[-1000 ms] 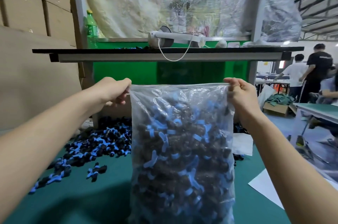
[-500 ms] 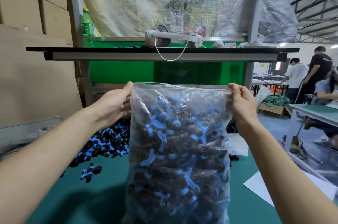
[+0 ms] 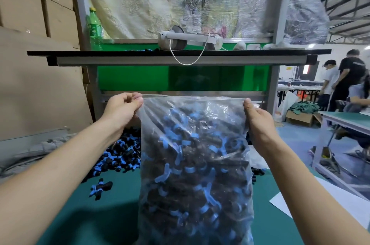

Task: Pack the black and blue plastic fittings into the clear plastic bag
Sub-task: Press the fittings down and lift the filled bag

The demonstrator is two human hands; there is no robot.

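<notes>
In the head view my left hand (image 3: 122, 108) pinched the top left corner of the clear plastic bag (image 3: 180, 108) and my right hand (image 3: 258, 118) pinched the top right corner. The mouth was stretched between them at mid-frame, and the bag's long axis ran straight down from my grip, packed nearly full of black and blue fittings (image 3: 192, 174). The loose fittings (image 3: 120, 154) not yet packed lay on the green table (image 3: 112, 220) at left centre, below and just beside my left hand, which I judged the nearer one for scooping.
</notes>
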